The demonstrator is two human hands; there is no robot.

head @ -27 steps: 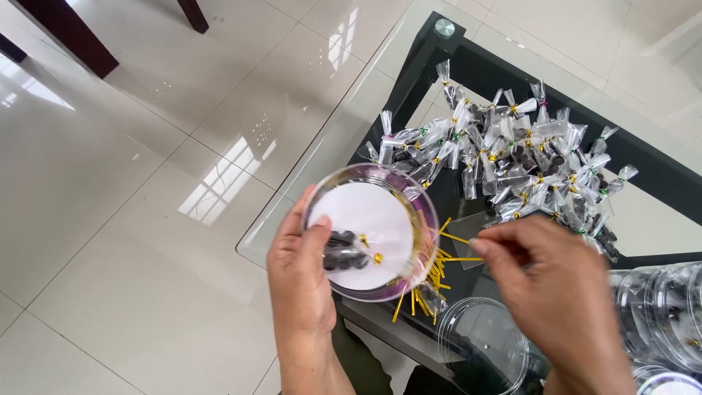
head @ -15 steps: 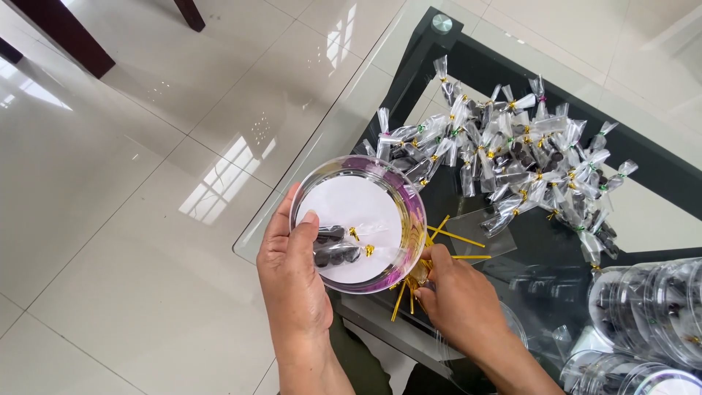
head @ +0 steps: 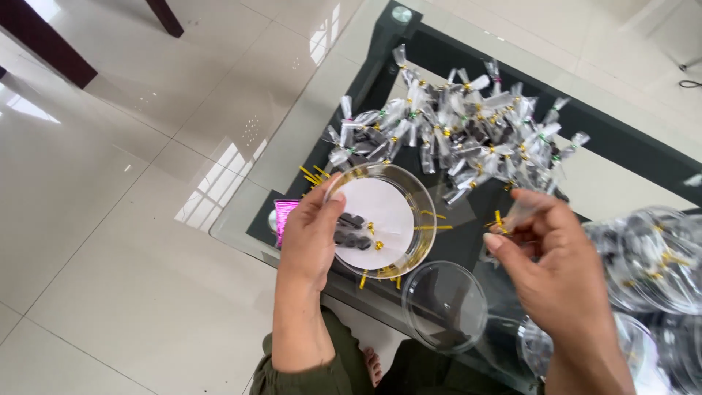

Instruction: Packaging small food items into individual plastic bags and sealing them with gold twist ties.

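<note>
as a glass tabletop [head: 292, 157] fills the view, a heap of tied clear sachets [head: 453, 135] lies at one o'clock. at centre, the left hand [head: 311, 238] has its grip closed on the rim of a clear round tub [head: 380, 219] with two dark sachets inside. at three o'clock, the right hand [head: 545, 252] pinches a gold-tied sachet [head: 512, 218]; keeping the tub level and lowering the sachet tie-up would likely seat it neatly.

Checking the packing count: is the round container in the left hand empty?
No, the container in the left hand has two small wrapped packets lying on its white base.
</note>
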